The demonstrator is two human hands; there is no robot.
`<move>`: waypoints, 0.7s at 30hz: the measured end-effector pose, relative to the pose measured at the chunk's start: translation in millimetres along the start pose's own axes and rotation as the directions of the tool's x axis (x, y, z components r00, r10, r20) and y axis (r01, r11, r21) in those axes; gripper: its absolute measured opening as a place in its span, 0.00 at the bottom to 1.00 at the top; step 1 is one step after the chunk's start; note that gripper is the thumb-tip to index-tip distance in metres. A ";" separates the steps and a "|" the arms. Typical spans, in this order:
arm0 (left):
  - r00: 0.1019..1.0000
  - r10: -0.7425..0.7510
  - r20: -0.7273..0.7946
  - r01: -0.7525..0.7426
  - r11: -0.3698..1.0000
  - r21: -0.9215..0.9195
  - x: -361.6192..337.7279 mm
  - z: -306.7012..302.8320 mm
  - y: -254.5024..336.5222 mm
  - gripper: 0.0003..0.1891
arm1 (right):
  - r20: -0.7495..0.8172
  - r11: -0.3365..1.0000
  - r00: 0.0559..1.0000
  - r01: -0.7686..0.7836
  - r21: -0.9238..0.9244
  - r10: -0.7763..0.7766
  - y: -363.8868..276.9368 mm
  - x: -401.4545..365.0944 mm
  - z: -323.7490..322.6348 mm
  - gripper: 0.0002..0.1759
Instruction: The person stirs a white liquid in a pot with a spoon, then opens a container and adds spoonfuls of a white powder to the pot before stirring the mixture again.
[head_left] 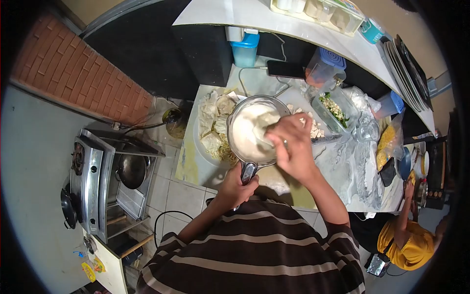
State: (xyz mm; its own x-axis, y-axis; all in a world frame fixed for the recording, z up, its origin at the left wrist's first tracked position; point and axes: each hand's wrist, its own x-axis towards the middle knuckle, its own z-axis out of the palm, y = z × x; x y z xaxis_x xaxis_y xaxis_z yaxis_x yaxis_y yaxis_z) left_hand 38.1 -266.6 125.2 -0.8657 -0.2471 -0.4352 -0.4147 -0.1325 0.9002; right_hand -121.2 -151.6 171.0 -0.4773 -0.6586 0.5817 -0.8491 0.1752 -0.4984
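Note:
My left hand (235, 188) is wrapped around the black handle of a saucepan (248, 172), which I hold above the counter near its front edge. Thick, creamy white batter (247, 130) fills much of the pan. Over the pan's right side, my right hand (293, 144) is closed with its fingers curled toward the batter; what it grips is hidden and blurred. Partly under the pan, a large plate (201, 142) carries pale tofu-like blocks (211, 141) and bean sprouts. Small pale cubes (317, 131) lie on a board just behind my right hand.
A clear container (338, 110) of chopped greens stands right of the pan. Behind are a phone (285, 69) and a blue-lidded tub (245, 49). A raised shelf (313, 36) overhangs the back. Left is a gas stove (88, 181); at right, a person in yellow (406, 240).

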 end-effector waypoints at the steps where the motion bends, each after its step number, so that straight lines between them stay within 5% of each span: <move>1: 1.000 -0.003 0.029 0.005 0.999 -0.053 0.0 -2.3 0.5 0.12 | 0.002 1.000 1.000 0.005 0.008 -0.005 -0.9 1.4 -1.7 0.02; 4: 0.999 0.024 0.031 -0.020 0.993 -0.118 1.5 -6.6 -2.1 0.11 | 0.010 0.971 0.999 -0.049 -0.235 0.053 -4.1 1.9 -16.7 0.02; 7: 1.000 0.020 -0.008 -0.021 0.994 -0.109 5.6 -3.3 -4.1 0.11 | 0.206 0.992 0.978 -0.016 -0.127 0.042 -13.2 -12.5 -25.1 0.02; 11: 1.000 -0.009 -0.006 0.009 0.996 -0.086 4.4 4.9 -1.5 0.11 | 0.133 0.996 0.991 -0.004 0.084 -0.008 -3.6 -6.1 1.8 0.02; 16: 1.000 0.013 -0.025 -0.016 0.996 -0.089 0.5 -2.1 -3.7 0.12 | -0.001 0.980 1.000 -0.021 -0.197 0.021 -2.5 9.7 -6.3 0.03; 21: 0.998 -0.017 -0.053 0.014 0.999 -0.050 -2.2 -5.9 -6.0 0.13 | 0.197 0.999 0.980 -0.006 -0.038 0.013 -11.3 -11.0 0.8 0.03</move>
State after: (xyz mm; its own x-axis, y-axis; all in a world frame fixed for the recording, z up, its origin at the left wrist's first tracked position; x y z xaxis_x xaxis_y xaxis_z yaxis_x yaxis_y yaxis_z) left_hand 44.2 -271.0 120.7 -0.8426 -0.2953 -0.4504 -0.4124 -0.1842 0.8922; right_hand -106.1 -147.0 169.7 -0.4347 -0.7875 0.4370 -0.8541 0.2065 -0.4774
